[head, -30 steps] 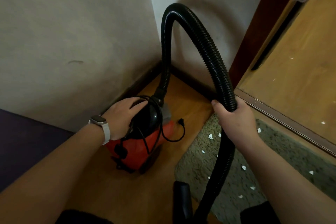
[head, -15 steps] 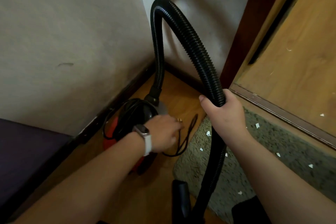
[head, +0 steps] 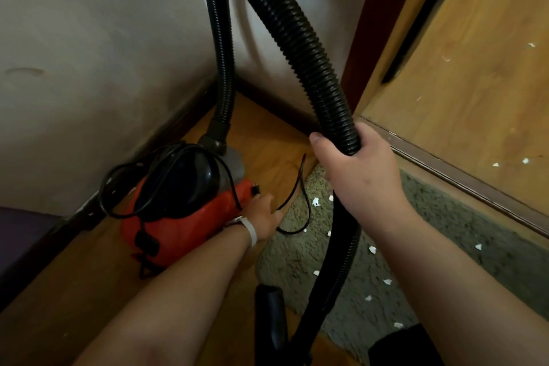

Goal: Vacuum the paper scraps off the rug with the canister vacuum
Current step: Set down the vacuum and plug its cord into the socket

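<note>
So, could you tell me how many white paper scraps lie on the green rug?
9 scraps: four left of the black ribbed hose, five right of it; arms may hide more.

The right hand is gripping overhand with fingers curled tight and forearm angling up. The left hand is reaching low and forward, a watch band on its wrist, fingers hidden.

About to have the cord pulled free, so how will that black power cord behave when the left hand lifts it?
Probably floppy: the power cord lies in loose curves from floor to rug. It may snag, since loops are draped over the canister top. It looks thin and light, so the left hand should lift it easily; the right hand holds the hose.
</note>
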The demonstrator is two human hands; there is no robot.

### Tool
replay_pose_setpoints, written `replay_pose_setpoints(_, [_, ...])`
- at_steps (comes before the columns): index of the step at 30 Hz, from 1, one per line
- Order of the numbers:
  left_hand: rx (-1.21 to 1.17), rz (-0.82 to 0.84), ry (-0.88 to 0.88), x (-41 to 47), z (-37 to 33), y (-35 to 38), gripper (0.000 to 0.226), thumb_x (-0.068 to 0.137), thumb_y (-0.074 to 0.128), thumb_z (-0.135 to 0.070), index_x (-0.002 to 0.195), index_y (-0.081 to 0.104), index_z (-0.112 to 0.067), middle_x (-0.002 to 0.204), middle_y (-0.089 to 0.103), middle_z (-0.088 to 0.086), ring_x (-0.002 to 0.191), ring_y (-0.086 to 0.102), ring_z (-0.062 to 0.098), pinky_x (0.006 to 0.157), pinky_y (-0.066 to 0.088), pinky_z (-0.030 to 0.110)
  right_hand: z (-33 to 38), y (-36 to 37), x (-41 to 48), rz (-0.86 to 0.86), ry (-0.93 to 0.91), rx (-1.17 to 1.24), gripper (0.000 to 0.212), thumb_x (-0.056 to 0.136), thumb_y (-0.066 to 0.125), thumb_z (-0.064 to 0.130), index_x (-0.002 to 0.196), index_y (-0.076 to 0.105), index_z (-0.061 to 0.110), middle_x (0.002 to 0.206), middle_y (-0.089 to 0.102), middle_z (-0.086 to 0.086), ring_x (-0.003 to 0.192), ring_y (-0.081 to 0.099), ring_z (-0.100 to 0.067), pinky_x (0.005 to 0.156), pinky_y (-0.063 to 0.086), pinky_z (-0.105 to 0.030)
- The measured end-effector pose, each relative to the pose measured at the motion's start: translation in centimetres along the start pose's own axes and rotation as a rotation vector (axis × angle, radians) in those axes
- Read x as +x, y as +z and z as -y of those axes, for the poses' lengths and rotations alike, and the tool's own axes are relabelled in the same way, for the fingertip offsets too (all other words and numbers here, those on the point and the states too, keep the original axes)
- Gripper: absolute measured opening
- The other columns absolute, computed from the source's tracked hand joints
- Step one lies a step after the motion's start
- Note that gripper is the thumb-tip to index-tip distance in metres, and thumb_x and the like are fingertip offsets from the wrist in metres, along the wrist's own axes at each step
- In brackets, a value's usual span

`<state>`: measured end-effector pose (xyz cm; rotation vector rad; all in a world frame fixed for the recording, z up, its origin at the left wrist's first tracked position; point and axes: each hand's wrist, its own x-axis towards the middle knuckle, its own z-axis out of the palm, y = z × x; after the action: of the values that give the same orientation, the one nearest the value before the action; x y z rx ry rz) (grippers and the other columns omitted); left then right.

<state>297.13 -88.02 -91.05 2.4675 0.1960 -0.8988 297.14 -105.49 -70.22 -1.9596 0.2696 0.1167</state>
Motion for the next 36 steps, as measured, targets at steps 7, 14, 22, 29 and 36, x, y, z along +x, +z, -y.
replay_pose_setpoints(7, [-0.323, -0.274, -0.394, 4.7, -0.1, 2.1, 0.056, 0.092, 0.060, -0.031, 0.137, 0.039, -0.006, 0.128, 0.059, 0.017, 0.114, 0.059, 0.036, 0.088, 0.050, 0.041, -0.5, -1.4, -0.9, 0.024, 0.030, -0.080, 0.031, 0.085, 0.069, 0.045, 0.090, 0.062, 0.015, 0.074, 0.065, -0.011, 0.068, 0.066, -0.027, 0.060, 0.055, -0.045])
replay_pose_setpoints(14, [-0.224, -0.283, -0.423, 5.5, 1.2, 3.7, 0.034, 0.096, 0.056, -0.026, 0.119, 0.060, -0.002, 0.121, 0.064, 0.021, 0.112, 0.061, 0.037, 0.086, 0.051, 0.040, -1.4, -2.2, -1.4, 0.038, 0.026, -0.094, 0.030, 0.084, 0.070, 0.043, 0.086, 0.059, 0.015, 0.070, 0.060, -0.012, 0.070, 0.064, -0.033, 0.061, 0.055, -0.049])
replay_pose_setpoints(22, [-0.502, -0.459, -0.090, 3.0, 0.1, 2.9, 0.020, 0.095, 0.058, -0.024, 0.079, 0.051, -0.014, 0.077, 0.064, 0.009, 0.077, 0.064, 0.032, 0.061, 0.044, 0.034, -1.5, -1.9, -0.8, 0.041, 0.045, -0.107, 0.026, 0.085, 0.069, 0.044, 0.087, 0.060, 0.019, 0.068, 0.061, -0.006, 0.070, 0.066, -0.029, 0.063, 0.057, -0.047])
replay_pose_setpoints(29, [-0.794, -0.528, 0.079, -4.8, -2.9, -5.0, 0.014, 0.097, 0.058, -0.023, 0.084, 0.055, -0.028, 0.078, 0.070, 0.001, 0.079, 0.068, 0.020, 0.078, 0.054, 0.038, -1.2, -0.2, 0.2, 0.033, 0.045, -0.090, 0.021, 0.087, 0.070, 0.040, 0.088, 0.059, 0.022, 0.068, 0.058, 0.001, 0.059, 0.058, -0.018, 0.054, 0.048, -0.033])
replay_pose_setpoints(36, [-0.988, -0.648, 0.113, -14.5, -4.0, -14.9, 0.005, 0.095, 0.060, -0.016, 0.099, 0.063, -0.015, 0.082, 0.070, 0.002, 0.073, 0.068, 0.011, 0.072, 0.053, 0.028, 1.0, 0.8, -1.0, -0.034, 0.051, -0.073, 0.022, 0.089, 0.071, 0.029, 0.105, 0.055, 0.029, 0.080, 0.061, 0.004, 0.062, 0.056, -0.009, 0.044, 0.041, -0.014])
